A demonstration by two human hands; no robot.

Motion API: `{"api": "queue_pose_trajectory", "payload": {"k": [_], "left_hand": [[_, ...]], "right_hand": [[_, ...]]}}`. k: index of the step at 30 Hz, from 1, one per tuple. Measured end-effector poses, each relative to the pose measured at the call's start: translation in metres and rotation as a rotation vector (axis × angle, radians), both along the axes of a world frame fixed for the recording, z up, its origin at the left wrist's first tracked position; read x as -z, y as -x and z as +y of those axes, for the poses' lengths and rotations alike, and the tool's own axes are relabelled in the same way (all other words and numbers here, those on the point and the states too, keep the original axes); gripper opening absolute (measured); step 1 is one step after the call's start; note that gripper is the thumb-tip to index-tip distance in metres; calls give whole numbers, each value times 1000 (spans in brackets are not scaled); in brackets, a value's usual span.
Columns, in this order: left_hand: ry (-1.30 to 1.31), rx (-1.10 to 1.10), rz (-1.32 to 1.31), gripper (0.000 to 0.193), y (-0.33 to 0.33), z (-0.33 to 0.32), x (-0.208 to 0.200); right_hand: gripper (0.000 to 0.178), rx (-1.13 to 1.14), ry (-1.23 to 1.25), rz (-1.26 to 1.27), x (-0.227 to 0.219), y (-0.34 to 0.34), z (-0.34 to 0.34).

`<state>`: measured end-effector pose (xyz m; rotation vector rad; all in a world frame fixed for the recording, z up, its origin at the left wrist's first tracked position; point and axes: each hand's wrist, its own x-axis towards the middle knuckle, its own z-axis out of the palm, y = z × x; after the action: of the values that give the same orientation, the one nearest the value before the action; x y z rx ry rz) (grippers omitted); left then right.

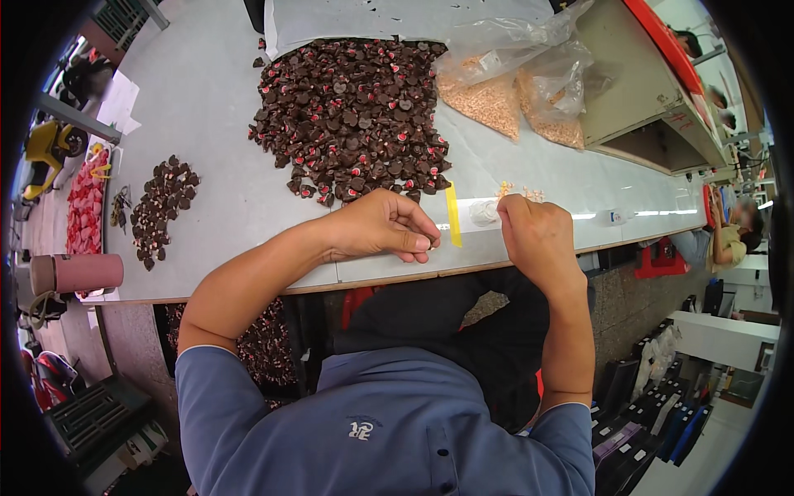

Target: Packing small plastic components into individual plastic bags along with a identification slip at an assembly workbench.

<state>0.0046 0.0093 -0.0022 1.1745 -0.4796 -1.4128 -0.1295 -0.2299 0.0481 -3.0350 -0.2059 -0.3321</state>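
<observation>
Above the table's near edge, my left hand [376,227] is closed, thumb against curled fingers; a tiny piece seems to show at the fingertips, too small to name. My right hand [538,236] is bent down in a closed grip beside a small round whitish container [484,213], its fingertips hidden. Just beyond it lie a few small tan pieces [505,189]. A yellow tape strip [453,217] runs on the table between my hands. Past my left hand spreads a big heap of small dark brown pieces, some with red-and-white faces [351,116].
A smaller pile of dark pieces with pale bits [164,207] lies left, near a pink cup [78,273] and a tray of red packets [86,202]. Clear bags of tan pieces [480,95] stand far right beside a metal box [645,91]. People sit at the far right.
</observation>
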Motion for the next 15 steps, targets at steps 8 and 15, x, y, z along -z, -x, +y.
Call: {"api": "queue_pose_trajectory", "payload": {"k": [8, 15], "left_hand": [[-18, -18, -10, 29, 1, 1, -2], [-8, -1, 19, 28, -4, 3, 1]], "right_hand": [[9, -36, -78, -101, -3, 3, 7], [14, -101, -558, -185, 11, 5, 61]]}}
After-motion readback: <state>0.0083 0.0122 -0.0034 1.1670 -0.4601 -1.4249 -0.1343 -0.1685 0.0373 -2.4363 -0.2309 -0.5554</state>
